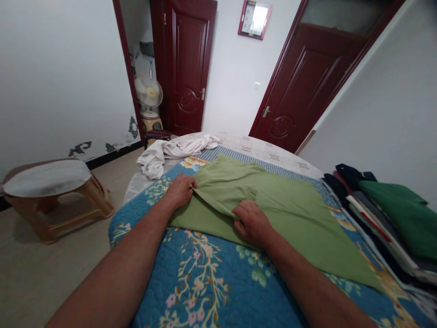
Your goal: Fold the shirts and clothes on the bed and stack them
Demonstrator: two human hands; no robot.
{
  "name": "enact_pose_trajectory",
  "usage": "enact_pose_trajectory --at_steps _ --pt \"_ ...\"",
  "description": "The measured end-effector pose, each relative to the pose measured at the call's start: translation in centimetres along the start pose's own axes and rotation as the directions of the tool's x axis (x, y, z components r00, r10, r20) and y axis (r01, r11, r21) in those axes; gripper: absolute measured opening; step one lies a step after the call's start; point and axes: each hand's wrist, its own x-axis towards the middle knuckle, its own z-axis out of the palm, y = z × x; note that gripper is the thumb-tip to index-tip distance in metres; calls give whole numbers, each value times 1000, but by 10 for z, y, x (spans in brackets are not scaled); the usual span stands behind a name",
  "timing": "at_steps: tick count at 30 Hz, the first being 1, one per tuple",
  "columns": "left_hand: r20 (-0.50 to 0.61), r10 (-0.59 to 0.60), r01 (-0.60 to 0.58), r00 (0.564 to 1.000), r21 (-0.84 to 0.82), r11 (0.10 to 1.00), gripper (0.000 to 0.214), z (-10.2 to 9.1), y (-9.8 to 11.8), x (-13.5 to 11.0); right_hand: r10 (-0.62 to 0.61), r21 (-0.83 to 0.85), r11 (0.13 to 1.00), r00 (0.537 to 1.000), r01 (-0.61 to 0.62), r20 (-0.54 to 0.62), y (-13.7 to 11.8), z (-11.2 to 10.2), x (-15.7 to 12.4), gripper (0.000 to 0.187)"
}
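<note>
The left hand [180, 191] and right hand [253, 224] are apart, each pinching a raised edge or fold of fabric that runs between them. Beneath both spreads a blue floral quilted cover [244, 289]; on it, under and beyond the hands, lies a light-green garment [285, 212], its exact kind unclear. A stack of folded clothes [401, 223] sits well to the right of the right hand, and a crumpled white cloth [159, 157] beyond the left. The step in hand seems to be arranging the upper layer; the next move calls for even tension between the pinches. The garment's long axis runs sideways, its right end stretching past the right hand and slanting nearer the wearer.
</note>
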Motion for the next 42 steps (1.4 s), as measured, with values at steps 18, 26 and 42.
enact_pose_trajectory --at_steps 18,26,42 --pt "10 -43 44 999 -58 997 25 -10 1 -1 -78 44 996 990 73 117 -18 -6 8 19" --pt "-115 -264 241 958 -181 953 27 -20 -2 0 -146 44 989 980 142 132 -20 -7 6 13" --pt "148 313 -313 938 -25 949 60 11 54 -24 455 -134 890 874 -437 173 3 14 6 63"
